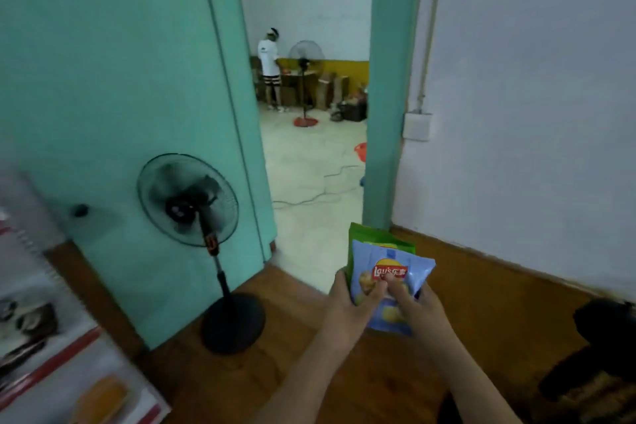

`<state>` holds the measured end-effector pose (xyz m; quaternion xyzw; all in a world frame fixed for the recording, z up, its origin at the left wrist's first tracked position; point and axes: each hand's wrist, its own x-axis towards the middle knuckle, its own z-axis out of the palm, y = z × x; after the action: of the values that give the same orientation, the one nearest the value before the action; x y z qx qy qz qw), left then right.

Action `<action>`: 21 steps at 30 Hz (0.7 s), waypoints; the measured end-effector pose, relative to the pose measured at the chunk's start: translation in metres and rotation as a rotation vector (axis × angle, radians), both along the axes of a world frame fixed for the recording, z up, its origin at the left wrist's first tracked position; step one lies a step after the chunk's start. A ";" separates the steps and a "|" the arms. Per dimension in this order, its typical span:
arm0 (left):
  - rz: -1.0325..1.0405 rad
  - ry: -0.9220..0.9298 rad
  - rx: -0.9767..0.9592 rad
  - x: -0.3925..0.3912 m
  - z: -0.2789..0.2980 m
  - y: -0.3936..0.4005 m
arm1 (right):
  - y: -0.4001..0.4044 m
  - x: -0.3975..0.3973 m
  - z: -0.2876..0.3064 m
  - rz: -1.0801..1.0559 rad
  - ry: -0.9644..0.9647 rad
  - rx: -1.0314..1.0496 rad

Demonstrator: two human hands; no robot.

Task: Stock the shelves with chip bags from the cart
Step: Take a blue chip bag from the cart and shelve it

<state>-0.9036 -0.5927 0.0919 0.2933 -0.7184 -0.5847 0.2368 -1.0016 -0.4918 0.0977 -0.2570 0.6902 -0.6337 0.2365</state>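
At the far left edge, a white shelf unit (51, 348) with red strips is seen, blurred, with an orange-yellow item (101, 396) lying on its lower part. Just right of it, a black standing fan (188, 200) is set on the wooden floor (481, 320) in front of a teal door (113, 79). Through the open doorway, a second room with a pale floor is seen, where a person in a white top (269, 62) is stood beside another fan (305, 55) and some cardboard boxes (330, 86); cables are trailed across that floor.

Low in the middle, two chip bags are held together above the wooden floor, well apart from the shelf unit. The left hand (347, 306) is wrapped around the left edge of the pair, thumb laid across the front of the blue bag (409, 275). The green bag (368, 237) is pressed directly behind the blue one, only its top showing. The right hand (418, 310) is closed on the blue bag's right side, thumb pinched onto its face near the red logo. Both grips are thus narrow and occupied by the bags.

Further right, a teal door frame (392, 79) and a white wall (533, 96) with a switch box (417, 127) are seen. At the lower right edge, a dark blurred shape (599, 348) is found; what it is cannot be told.
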 end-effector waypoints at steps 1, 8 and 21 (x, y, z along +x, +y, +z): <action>0.055 -0.002 0.000 0.005 -0.001 -0.018 | -0.024 0.001 -0.003 0.052 -0.011 -0.008; 0.489 -0.125 -0.053 0.080 -0.015 -0.108 | -0.171 0.036 -0.023 0.458 0.075 0.023; 1.152 -0.087 0.041 0.309 -0.040 -0.152 | -0.310 0.268 -0.048 1.174 0.156 0.104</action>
<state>-0.5950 -0.7450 0.0521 0.6655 -0.4405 -0.3624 0.4814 -0.7332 -0.8016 0.0498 -0.6295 0.4781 -0.3417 0.5084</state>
